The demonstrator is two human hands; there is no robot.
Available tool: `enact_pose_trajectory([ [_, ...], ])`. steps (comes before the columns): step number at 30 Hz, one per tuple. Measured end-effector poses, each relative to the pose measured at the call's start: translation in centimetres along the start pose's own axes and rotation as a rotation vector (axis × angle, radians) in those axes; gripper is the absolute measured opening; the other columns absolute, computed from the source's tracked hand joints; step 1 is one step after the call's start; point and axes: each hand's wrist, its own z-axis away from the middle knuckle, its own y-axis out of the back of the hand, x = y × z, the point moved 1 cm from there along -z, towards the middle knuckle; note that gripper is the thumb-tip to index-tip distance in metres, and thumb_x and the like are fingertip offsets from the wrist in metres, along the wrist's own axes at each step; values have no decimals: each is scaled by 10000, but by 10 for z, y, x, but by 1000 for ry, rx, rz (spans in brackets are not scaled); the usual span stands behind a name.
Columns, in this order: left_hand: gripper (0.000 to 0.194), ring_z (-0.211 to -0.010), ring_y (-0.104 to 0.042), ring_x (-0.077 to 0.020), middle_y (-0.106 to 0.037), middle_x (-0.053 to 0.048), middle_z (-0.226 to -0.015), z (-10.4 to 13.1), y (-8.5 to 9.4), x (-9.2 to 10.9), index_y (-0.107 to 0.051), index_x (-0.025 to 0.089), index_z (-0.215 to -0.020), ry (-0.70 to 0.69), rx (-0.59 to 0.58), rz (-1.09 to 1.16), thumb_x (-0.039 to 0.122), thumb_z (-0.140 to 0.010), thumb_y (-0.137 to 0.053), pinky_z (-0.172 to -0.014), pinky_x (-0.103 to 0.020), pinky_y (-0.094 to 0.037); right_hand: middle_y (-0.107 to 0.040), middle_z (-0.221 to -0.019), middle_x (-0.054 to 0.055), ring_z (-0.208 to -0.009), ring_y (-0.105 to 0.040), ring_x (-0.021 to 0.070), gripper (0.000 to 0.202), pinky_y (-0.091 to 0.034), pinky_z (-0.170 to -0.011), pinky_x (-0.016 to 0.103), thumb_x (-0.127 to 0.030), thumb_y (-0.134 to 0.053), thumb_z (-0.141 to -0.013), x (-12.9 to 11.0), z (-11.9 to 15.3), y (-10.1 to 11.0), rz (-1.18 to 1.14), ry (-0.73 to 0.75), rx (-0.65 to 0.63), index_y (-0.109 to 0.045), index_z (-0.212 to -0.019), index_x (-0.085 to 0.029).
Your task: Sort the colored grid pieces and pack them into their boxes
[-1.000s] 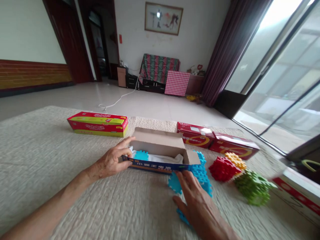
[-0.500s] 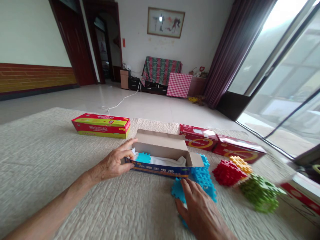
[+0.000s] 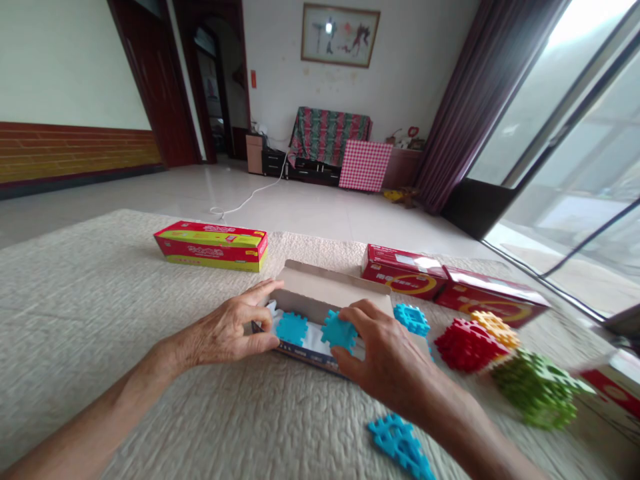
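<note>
My right hand (image 3: 367, 343) pinches a blue interlocking plastic tile (image 3: 336, 332) over the open cardboard box (image 3: 330, 283). Inside the box, on white lining, lies another blue tile (image 3: 293, 328) near the left end. My left hand (image 3: 245, 328) is closed on the box's left end, thumb at the front wall and fingers at the rim. More blue tiles show behind my right hand (image 3: 412, 320), and a blue piece with cut-out openings (image 3: 400, 443) rests on the mat below my right forearm.
Red tiles (image 3: 467, 345), yellow tiles (image 3: 495, 328) and a green stack (image 3: 537, 387) sit to the right. Two dark red boxes (image 3: 403, 272) stand behind. A red and yellow-green box (image 3: 213, 247) is at the back left; a white and red box (image 3: 615, 380) stands far right.
My right hand has lifted a blue tile from the mat and carried it left and up to above the box. My left hand stays at the box's left end. The view has shifted slightly.
</note>
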Motion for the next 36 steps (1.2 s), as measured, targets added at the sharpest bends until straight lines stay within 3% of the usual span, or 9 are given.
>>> enact_pose_trajectory([
  [7, 123, -1384, -286, -267, -293, -93, -1515, -1, -4, 1, -616, 163, -715, -43, 36, -37, 253, -798, -617, -1122, -422, -281, -626, -990, 78, -763, -596, 182, 270, -458, -682, 332, -284, -627, -734, -6, -11, -6, 59, -19, -28, -635, -983, -178],
  [15, 82, -1371, -315, -256, -332, -114, -1492, -1, -10, 2, -589, 154, -707, -92, 104, -71, 171, -785, -606, -1122, -395, -300, -615, -1038, 74, -875, -603, 204, 209, -476, -725, 332, -310, -579, -816, 2, 7, 4, 46, 48, 147, -599, -991, -196],
  [19, 78, -1366, -323, -267, -325, -126, -1491, -2, -12, 3, -594, 153, -717, -83, 118, -98, 175, -792, -598, -1116, -415, -311, -631, -1035, 62, -862, -618, 194, 186, -478, -728, 334, -323, -523, -859, 21, 19, 23, 56, 55, 263, -599, -991, -218],
  [24, 73, -1361, -331, -271, -327, -114, -1494, -2, -10, 3, -598, 160, -724, -74, 129, -94, 191, -789, -607, -1104, -424, -327, -652, -1019, 48, -793, -634, 189, 205, -470, -667, 317, -357, -526, -850, 53, 33, 43, 156, -52, 367, -616, -994, -243],
  [29, 218, -1360, -328, -295, -330, -83, -1500, 0, -6, 2, -620, 166, -696, -33, 105, -24, 347, -816, -605, -1098, -452, -324, -661, -1007, 48, -787, -642, 190, 223, -475, -667, 322, -380, -500, -866, 77, 46, 40, 180, -129, 358, -618, -1000, -246],
  [36, 303, -1338, -376, -271, -336, -70, -1499, -1, 2, 8, -669, 163, -732, 15, 38, 34, 353, -890, -492, -1085, -416, -348, -657, -1052, 54, -883, -634, 215, 257, -498, -729, 350, -426, -500, -857, 98, 58, 33, 198, -90, 362, -625, -1002, -254],
])
